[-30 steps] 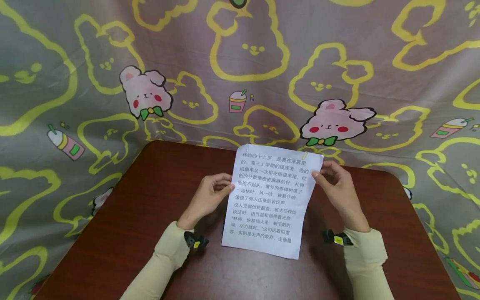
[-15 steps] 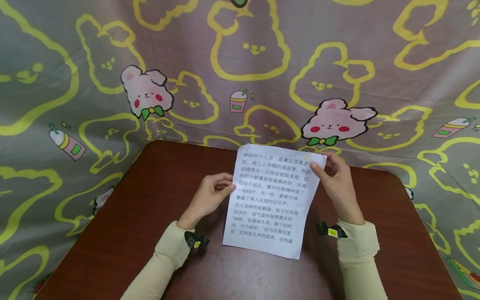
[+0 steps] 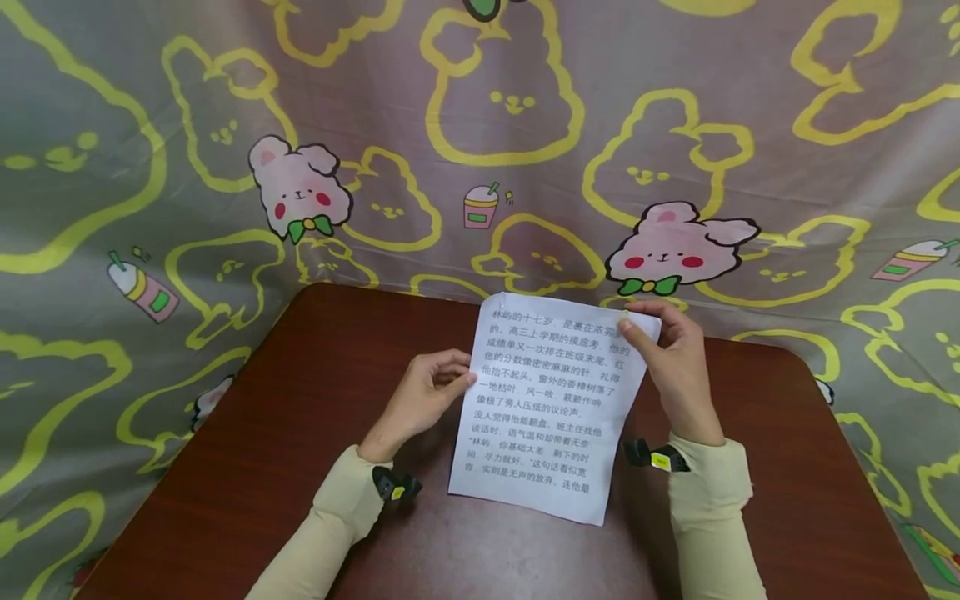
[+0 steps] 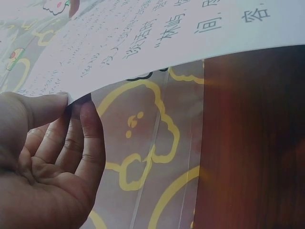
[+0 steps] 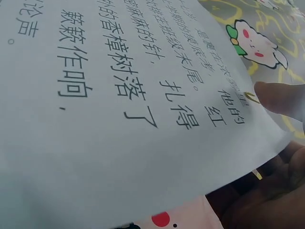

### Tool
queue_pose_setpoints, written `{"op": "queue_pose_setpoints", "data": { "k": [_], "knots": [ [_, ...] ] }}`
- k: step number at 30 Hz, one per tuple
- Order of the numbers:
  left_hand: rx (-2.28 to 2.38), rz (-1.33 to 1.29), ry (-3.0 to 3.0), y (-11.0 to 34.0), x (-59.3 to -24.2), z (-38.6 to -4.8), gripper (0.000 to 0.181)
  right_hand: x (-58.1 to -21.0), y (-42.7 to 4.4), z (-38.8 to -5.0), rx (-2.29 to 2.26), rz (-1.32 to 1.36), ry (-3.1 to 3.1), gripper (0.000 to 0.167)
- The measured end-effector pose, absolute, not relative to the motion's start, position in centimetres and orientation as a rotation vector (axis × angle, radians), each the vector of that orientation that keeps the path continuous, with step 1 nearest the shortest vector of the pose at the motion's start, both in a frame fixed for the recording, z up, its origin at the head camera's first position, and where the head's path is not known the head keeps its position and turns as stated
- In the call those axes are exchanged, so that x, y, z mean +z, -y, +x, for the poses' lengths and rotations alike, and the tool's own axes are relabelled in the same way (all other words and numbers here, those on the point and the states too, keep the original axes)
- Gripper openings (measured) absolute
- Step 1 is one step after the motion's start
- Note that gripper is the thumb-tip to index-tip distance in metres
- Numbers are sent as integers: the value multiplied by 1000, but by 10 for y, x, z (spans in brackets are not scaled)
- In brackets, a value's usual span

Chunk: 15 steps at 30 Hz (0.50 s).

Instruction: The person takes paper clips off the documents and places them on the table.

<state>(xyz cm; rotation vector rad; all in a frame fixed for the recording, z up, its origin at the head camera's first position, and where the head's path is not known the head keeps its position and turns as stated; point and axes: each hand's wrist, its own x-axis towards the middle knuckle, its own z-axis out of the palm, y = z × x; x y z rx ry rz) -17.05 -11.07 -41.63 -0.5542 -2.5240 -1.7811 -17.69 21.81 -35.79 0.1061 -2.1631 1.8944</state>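
Note:
A white sheet of paper [image 3: 542, 408] with printed Chinese text is held up, tilted, above the table. My left hand [image 3: 420, 404] pinches its left edge between thumb and fingers; in the left wrist view the thumb [image 4: 50, 107] lies on the printed face. At the top right corner my right hand [image 3: 678, 375] grips the paper, its thumb over a yellow paper clip [image 5: 251, 98]. The thumb hides most of that clip in the head view. A pale clip [image 3: 502, 302] sits near the top left corner. Whether there are more sheets behind is hidden.
The dark reddish-brown table [image 3: 300, 400] extends under both arms. A grey-pink curtain [image 3: 405, 108] with yellow outlines and rabbit faces hangs behind it and along its sides. Each wrist wears a black camera band [image 3: 660, 457].
My right hand has slid up from the right edge to the top right corner, and its thumb now covers the yellow paper clip. The left hand keeps its pinch on the left edge.

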Motion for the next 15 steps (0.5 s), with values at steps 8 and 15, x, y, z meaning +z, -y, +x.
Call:
{"op": "queue_pose_setpoints", "data": {
  "k": [8, 15],
  "knots": [
    [-1779, -567, 2517, 111, -415, -170, 17, -357, -213, -177, 1900, 119, 2126, 22],
    [-1771, -581, 2511, 111, -416, -171, 17, -356, -211, -175, 1886, 81, 2129, 21]
  ]
}}
